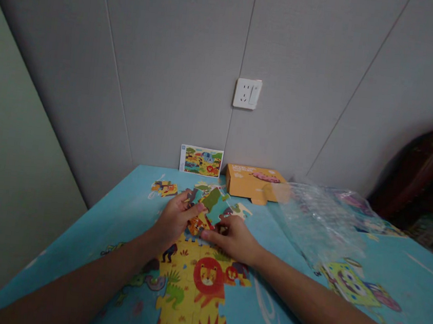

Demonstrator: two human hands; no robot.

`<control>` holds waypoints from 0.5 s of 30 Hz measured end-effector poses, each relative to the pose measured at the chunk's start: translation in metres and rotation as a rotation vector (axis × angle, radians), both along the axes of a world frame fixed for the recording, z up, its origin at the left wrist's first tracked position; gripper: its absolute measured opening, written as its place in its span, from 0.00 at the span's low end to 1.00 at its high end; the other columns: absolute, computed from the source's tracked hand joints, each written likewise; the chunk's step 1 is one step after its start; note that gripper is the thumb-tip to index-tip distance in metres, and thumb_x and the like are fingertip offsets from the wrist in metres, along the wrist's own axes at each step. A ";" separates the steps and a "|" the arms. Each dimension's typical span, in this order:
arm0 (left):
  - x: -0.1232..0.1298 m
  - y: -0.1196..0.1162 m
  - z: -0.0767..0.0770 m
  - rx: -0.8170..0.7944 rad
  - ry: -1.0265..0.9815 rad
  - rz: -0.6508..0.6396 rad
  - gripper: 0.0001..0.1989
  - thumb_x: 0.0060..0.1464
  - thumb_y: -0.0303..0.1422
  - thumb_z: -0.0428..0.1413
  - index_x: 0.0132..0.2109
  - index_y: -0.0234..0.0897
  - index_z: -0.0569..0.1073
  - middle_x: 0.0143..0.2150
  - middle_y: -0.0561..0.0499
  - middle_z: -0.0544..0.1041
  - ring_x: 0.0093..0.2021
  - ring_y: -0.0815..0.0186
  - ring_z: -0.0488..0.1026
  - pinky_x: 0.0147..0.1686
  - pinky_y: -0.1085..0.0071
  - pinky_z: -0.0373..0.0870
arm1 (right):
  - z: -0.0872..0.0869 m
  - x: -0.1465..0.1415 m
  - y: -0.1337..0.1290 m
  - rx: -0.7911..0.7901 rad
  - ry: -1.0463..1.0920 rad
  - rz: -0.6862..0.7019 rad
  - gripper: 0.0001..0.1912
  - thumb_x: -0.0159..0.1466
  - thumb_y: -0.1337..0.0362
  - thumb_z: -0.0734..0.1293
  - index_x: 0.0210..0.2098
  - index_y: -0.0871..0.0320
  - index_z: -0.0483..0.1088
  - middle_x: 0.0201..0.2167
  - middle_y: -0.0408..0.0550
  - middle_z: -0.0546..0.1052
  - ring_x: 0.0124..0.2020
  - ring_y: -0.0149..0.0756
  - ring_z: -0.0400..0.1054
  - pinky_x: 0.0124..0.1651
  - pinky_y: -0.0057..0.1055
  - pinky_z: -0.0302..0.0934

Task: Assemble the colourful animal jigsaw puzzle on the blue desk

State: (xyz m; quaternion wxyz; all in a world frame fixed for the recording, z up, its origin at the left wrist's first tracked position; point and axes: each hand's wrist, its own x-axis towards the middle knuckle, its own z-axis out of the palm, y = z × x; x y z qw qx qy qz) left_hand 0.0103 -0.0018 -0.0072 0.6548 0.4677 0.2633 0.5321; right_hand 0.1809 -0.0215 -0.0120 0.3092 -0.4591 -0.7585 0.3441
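Note:
Both hands are raised just beyond a partly joined puzzle (184, 282) of yellow pieces with a lion and a crocodile. My left hand (175, 217) is closed on puzzle pieces, its thumb pressed on them. A green and blue puzzle piece (214, 205) shows between the two hands. My right hand (234, 236) has its fingers curled round an orange and red puzzle piece (195, 225) at the lower edge of the held pieces. Which hand bears each piece is partly hidden. Loose pieces (243, 209) lie behind the hands.
A picture card (201, 161) leans on the wall beside an orange box (253, 182). Clear plastic wrapping (318, 224) spreads over the right of the blue printed tablecloth (118, 208). A wall socket (247, 93) is above.

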 end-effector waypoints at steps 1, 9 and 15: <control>0.000 0.000 -0.001 -0.004 -0.014 0.000 0.17 0.44 0.34 0.65 0.40 0.37 0.68 0.30 0.53 0.77 0.29 0.66 0.76 0.32 0.71 0.74 | 0.000 -0.001 -0.001 0.025 -0.007 0.002 0.25 0.57 0.48 0.68 0.16 0.59 0.59 0.14 0.38 0.58 0.19 0.25 0.51 0.22 0.25 0.45; -0.002 0.004 0.002 -0.067 -0.082 0.111 0.16 0.44 0.32 0.65 0.40 0.35 0.70 0.31 0.53 0.75 0.27 0.69 0.74 0.27 0.75 0.72 | 0.004 0.012 0.000 0.096 0.003 0.132 0.21 0.63 0.54 0.62 0.20 0.59 0.58 0.17 0.38 0.57 0.20 0.25 0.49 0.22 0.25 0.43; -0.016 0.013 0.005 -0.173 -0.033 0.351 0.16 0.43 0.31 0.63 0.40 0.36 0.68 0.33 0.53 0.74 0.23 0.72 0.72 0.18 0.78 0.67 | 0.004 0.011 0.000 0.172 0.057 0.065 0.21 0.63 0.53 0.61 0.20 0.59 0.58 0.18 0.39 0.57 0.22 0.27 0.49 0.23 0.26 0.44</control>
